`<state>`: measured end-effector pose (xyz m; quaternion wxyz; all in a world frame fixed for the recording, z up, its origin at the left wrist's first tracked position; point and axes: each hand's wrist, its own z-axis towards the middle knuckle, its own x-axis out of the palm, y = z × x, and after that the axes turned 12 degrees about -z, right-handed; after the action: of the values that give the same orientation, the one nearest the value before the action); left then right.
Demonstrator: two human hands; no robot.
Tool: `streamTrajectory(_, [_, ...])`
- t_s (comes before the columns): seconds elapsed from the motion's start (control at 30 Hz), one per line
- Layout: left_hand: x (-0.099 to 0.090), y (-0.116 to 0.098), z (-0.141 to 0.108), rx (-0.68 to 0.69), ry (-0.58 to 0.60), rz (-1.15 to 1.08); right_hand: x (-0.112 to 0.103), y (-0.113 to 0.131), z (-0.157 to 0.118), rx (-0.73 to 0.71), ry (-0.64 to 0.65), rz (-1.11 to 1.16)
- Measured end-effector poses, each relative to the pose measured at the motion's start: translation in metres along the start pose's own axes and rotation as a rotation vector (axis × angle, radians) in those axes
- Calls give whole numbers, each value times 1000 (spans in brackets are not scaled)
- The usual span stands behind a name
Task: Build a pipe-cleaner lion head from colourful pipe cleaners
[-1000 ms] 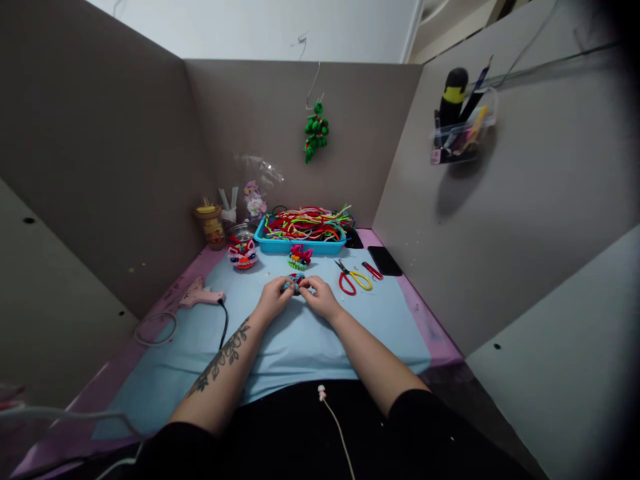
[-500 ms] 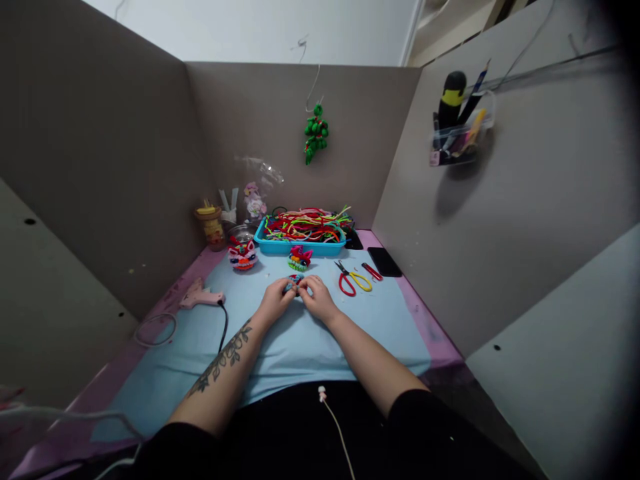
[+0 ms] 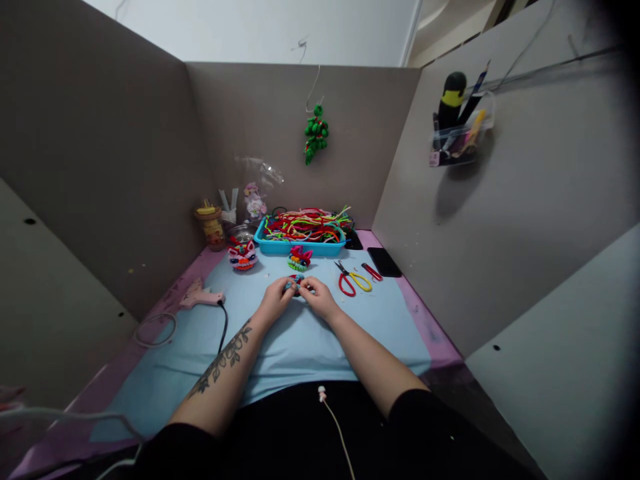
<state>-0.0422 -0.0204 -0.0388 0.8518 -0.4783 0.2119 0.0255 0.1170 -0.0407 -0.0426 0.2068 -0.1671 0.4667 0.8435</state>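
Between my hands is a small blue and dark red cord piece (image 3: 296, 279), partly hidden by my fingers. My left hand (image 3: 277, 297) grips it from the left, fingers bent and closed. From the right, my right hand (image 3: 319, 297) pinches at the same piece with thumb and fingertips. Just beyond stands a small red and green animal head made of cord (image 3: 299, 259). A pink and orange animal head (image 3: 243, 256) sits farther left.
Scissors (image 3: 353, 279), a red cutter (image 3: 372, 271) and a black phone (image 3: 384, 262) lie to the right. A pink glue gun (image 3: 201, 295) with a cable lies left. Behind is a blue tray (image 3: 300, 249) of colourful cords. Partition walls enclose three sides.
My right fingers have shifted slightly on the piece, and a little more of its red part shows. Both arms stay in place.
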Motion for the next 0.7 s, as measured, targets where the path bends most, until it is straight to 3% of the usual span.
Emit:
streamTrajectory(0.17, [4, 12, 1, -39, 25, -97, 0, -4, -1, 5, -83, -70])
streamTrajectory(0.33, [3, 13, 1, -57, 24, -104, -1, -2, -1, -137, -138, -179])
streamTrajectory(0.47, [2, 8, 0, -67, 48, -148, -1, -2, -1, -229, -121, -241])
streamTrajectory(0.7, [2, -2, 0, -71, 55, -215, -1, -5, -1, -247, -102, -341])
